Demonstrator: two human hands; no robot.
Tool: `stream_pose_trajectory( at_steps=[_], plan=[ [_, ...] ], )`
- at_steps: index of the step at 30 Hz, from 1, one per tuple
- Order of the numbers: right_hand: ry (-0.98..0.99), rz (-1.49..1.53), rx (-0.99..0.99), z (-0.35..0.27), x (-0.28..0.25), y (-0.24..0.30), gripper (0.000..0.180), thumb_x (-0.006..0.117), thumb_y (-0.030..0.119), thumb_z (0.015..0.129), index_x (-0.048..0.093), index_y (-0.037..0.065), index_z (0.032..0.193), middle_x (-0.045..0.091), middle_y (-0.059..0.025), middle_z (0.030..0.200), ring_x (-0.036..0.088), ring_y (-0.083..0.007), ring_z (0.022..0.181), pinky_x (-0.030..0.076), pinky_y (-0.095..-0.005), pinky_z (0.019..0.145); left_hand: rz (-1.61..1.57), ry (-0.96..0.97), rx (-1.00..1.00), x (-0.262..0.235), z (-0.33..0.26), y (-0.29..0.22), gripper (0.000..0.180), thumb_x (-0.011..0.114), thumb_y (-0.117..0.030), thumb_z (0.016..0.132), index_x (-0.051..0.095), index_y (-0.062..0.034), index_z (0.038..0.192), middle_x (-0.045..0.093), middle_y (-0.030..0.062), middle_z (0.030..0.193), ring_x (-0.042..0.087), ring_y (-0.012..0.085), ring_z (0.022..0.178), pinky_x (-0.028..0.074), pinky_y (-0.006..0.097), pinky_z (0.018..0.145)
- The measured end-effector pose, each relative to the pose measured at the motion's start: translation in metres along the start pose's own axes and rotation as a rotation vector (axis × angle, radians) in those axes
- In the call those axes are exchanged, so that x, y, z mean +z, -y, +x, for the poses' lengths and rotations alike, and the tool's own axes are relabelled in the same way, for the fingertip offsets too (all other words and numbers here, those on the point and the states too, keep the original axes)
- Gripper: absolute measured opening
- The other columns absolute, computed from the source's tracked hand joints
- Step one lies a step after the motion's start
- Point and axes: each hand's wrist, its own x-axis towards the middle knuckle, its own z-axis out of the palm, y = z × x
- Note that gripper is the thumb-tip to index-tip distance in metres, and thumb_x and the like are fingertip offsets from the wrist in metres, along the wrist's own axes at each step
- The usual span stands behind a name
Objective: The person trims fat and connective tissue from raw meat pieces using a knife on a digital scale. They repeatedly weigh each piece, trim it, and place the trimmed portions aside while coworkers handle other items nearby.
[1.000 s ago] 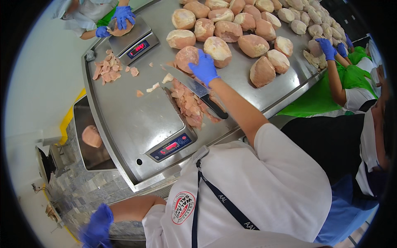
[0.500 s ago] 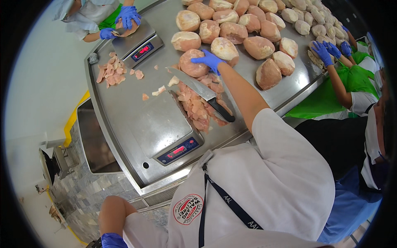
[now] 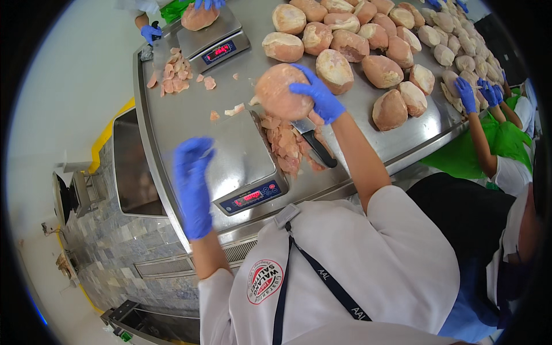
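A large rounded lump of raw pink meat [image 3: 280,92] is lifted above the steel table in my right hand [image 3: 323,99], the blue-gloved fingers wrapped round its right side. Below it lies a knife [image 3: 319,149] with a black handle, its blade partly covered by the lump. The knife rests on a heap of meat trimmings [image 3: 283,144] beside a digital scale [image 3: 238,152] with a bare steel platform. Over that scale's left side, my left hand [image 3: 194,178] is raised, also blue-gloved, fingers loosely bent and slightly blurred, with nothing visible in it.
Many meat lumps [image 3: 351,45] cover the table's far right. Across the table, a co-worker's gloved hand [image 3: 207,3] touches a lump on a second scale [image 3: 215,34], near more trimmings [image 3: 174,73]. Other co-workers' hands [image 3: 467,95] work at right. A steel bin [image 3: 135,167] stands left.
My right hand has raised the meat lump off the table and drawn it nearer. My left hand has come up from low beside my body to over the scale.
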Motion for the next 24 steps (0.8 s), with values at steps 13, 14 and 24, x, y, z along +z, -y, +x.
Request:
stream_pose_trajectory(
  at_steps=[13,14,24],
  plan=[
    [0.192,-0.937,-0.201,-0.085,0.108,-0.022,0.082,0.069,0.041,0.091,0.033,0.004,0.154,0.056,-0.0295,0.13,0.055,-0.0446,0.121,0.045,-0.0487,0.103,0.205,-0.279,-0.071,0.012,-0.039,0.075,0.068,0.072,-0.02,0.093,0.038,0.0024,0.147,0.044,0.0185,0.146,0.045,0.0289,0.134,0.036,0.04,0.114],
    [0.137,-0.968,-0.136,-0.086,0.1,-0.012,0.083,0.07,0.04,0.09,0.032,0.008,0.155,0.057,-0.0283,0.127,0.055,-0.0458,0.119,0.046,-0.0499,0.101,0.212,-0.353,-0.056,0.006,-0.047,0.072,0.064,0.07,-0.019,0.093,0.041,0.0013,0.146,0.046,0.0174,0.144,0.046,0.0285,0.134,0.036,0.039,0.114],
    [0.063,-1.541,0.261,-0.135,0.012,-0.069,0.105,0.084,0.032,0.075,0.023,0.019,0.159,0.056,-0.0301,0.122,0.057,-0.0505,0.112,0.05,-0.0524,0.095,-0.047,0.195,0.633,-0.084,-0.143,-0.094,0.041,0.062,-0.021,0.098,0.057,-0.0022,0.135,0.061,0.0157,0.129,0.058,0.0286,0.123,0.045,0.039,0.108]
  ],
)
